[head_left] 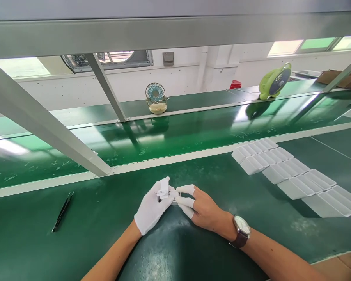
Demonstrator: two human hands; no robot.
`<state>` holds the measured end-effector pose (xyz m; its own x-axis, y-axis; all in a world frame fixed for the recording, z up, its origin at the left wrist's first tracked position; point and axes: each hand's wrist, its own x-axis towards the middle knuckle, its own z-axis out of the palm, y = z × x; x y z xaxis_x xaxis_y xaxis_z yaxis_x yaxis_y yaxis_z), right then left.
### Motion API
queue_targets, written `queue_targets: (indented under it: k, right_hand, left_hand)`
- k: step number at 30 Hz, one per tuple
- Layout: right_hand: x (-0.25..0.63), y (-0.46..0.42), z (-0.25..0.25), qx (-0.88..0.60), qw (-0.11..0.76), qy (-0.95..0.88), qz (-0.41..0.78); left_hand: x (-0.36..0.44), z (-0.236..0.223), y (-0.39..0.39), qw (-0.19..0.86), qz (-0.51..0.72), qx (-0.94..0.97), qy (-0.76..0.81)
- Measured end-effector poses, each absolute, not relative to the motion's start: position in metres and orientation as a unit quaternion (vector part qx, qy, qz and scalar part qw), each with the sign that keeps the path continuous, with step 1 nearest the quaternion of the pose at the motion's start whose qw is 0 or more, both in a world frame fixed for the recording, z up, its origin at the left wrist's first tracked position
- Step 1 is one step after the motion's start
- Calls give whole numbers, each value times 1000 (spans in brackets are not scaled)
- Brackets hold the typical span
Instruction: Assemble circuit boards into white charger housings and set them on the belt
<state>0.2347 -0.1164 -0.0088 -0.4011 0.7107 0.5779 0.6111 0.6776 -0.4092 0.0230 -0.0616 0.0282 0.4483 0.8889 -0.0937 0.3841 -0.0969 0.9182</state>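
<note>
The gloved left hand (152, 210) clamps a small white-and-grey piece (164, 188) between its fingers; the right hand (206, 208), wearing white finger cots (187, 189), pinches the piece's right end. Handling looks under way; how much is done or left cannot be told. Fingers hide much detail. Black tweezers (63, 211) lie left of the fingers, divided white trays (298, 183) right.

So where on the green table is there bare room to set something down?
Bare green table shows between the black tweezers and the gloved left hand, and again between the right hand and the white trays. It is crowded where both hands meet at a small white piece, and along the tray row.
</note>
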Motion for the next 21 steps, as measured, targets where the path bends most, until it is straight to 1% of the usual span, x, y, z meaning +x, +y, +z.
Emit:
queue_targets:
  k: [3, 6, 12, 16, 18, 21]
  right_hand:
    - [233, -116, -9, -396, 377, -835, 61]
    - [230, -116, -8, -397, 383, -831, 65]
    - [222, -114, -2, -395, 450, -793, 113]
    - [221, -113, -1, -389, 478, -777, 127]
    - [223, -112, -2, -391, 470, -782, 122]
    - [227, -106, -1, -397, 444, -799, 82]
  left_hand:
    - [25, 31, -60, 492, 246, 701, 453]
    - [24, 32, -60, 516, 243, 686, 450]
    - [21, 20, -63, 540, 275, 650, 458]
    - [25, 11, -64, 517, 304, 657, 457]
    - [28, 8, -65, 493, 319, 664, 463]
    - [30, 3, -64, 446, 333, 679, 479]
